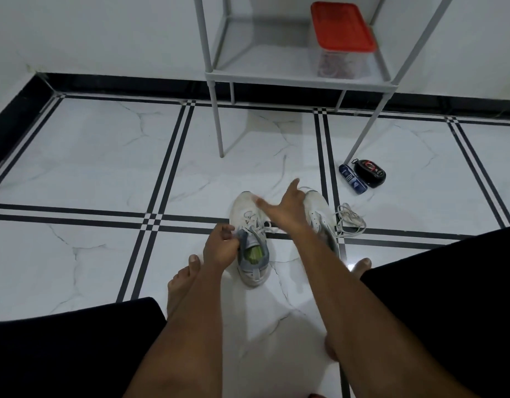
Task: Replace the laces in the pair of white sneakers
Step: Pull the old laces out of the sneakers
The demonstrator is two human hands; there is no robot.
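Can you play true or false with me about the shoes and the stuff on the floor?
1. The left hand grips the left sneaker at its opening. True.
2. The right hand holds a lace. False: its fingers are spread, holding nothing.
3. A loose lace lies on the floor right of the right sneaker. True.
4. The box on the shelf has a blue lid. False: red.
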